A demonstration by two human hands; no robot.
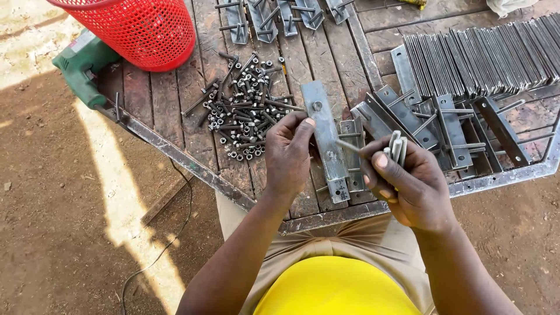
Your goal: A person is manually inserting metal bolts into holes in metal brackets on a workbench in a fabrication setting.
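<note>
Top left, on the worktop (157, 99) corner: a red mesh basket (143, 29), round, standing upright. Just beside it, overhanging the worktop edge: a green power drill (81, 67) with a small pale label on its body, too small to make out; a dark cord (169, 233) trailing over the dirt floor (70, 204) below.

Left hand (287, 154): closed around the edge of a flat grey metal plate (324, 134), thumb on the face, fingers curled behind. Plate held tilted, long axis running from upper left to lower right, a bolt head showing near its upper end, a small bracket at its lower end. Held just above the worktop, near the front rim.

Right hand (402, 184): clenched on a bundle of bolts (398, 146), their ends sticking up out of the fist. Thumb and forefinger pinching one more bolt (349, 146), tip pointed at the middle of the plate, touching or nearly so; cannot tell which.

Left of the plate: a loose heap of bolts and nuts (245, 111) on the wooden boards. Right of it: finished plates with bolts (431, 125) lying crosswise over one another. Further right and up: a tight row of thin metal strips (478, 58) standing on edge. Along the top: more bolted plates (274, 14) lined up.

Bottom centre: yellow hard hat (335, 289), khaki trousers (361, 233) beneath the arms.
</note>
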